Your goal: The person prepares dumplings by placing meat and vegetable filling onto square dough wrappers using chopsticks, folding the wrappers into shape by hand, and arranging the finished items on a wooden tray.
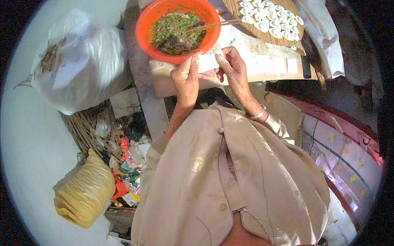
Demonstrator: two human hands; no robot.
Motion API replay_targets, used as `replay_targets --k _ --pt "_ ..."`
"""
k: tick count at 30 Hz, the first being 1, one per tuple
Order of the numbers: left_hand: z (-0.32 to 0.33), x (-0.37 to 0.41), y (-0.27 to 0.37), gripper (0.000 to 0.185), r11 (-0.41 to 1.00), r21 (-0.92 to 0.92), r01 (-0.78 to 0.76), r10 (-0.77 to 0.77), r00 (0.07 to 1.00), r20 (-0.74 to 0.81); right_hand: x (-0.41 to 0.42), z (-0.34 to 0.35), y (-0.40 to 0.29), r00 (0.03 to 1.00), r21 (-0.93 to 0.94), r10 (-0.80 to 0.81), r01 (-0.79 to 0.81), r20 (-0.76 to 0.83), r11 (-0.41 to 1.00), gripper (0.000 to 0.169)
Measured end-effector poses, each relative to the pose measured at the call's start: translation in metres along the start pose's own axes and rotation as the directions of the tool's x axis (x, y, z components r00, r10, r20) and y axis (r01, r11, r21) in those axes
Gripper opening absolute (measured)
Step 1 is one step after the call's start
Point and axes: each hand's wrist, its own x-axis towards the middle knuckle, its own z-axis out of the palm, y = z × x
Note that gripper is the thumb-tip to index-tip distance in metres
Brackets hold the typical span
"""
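Between my two hands a white dough wrapper [208, 63] is stretched, and it looks folded over. My left hand [186, 78] pinches one end between thumb and fingers. At the other end my right hand [236, 69] grips it with the thumb on top. Whether filling lies inside is hidden. Just beyond them stands an orange plastic basin [142, 33] with chopped green and brownish filling [178, 32]. A pair of wooden chopsticks [215, 25] rests in it, reaching towards a round slatted tray [235, 9]. Several rows of folded dumplings [275, 20] lie on that tray.
The table [166, 83] carries pale square sheets [291, 65], apparently wrappers, and a dark narrow object [306, 67] at its right. Plastic bags [101, 61] bulge at left above a bundle of sticks [83, 132], a yellow sack [86, 190] and litter. A patterned pinkish panel [341, 153] stands right.
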Motion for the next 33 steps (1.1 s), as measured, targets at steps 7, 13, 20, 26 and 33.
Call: replay_targets --k 7,13,20,26,33 --pt "0.007 0.003 -0.007 0.027 0.968 -0.234 0.088 -0.059 0.99 0.128 0.001 -0.006 0.001 0.996 0.081 -0.054 0.06 -0.074 0.995 0.015" --pt "0.012 0.003 -0.007 0.03 0.974 -0.211 0.079 -0.042 0.983 0.176 -0.005 -0.01 -0.005 0.999 0.132 -0.037 0.041 -0.038 0.99 0.019" --pt "0.013 -0.002 -0.005 0.029 0.893 -0.387 0.229 -0.147 0.962 0.23 -0.015 -0.012 -0.007 0.994 0.304 0.083 -0.057 -0.072 0.951 0.022" --pt "0.008 0.001 -0.012 0.027 0.799 -0.501 0.332 -0.179 0.927 0.329 -0.012 -0.028 0.0 0.97 0.645 0.223 -0.231 0.096 0.728 0.023" --pt "0.029 0.007 0.0 0.026 0.72 -0.595 0.358 -0.214 0.929 0.301 0.002 -0.056 -0.004 0.957 0.74 0.194 -0.289 0.214 0.607 0.019"
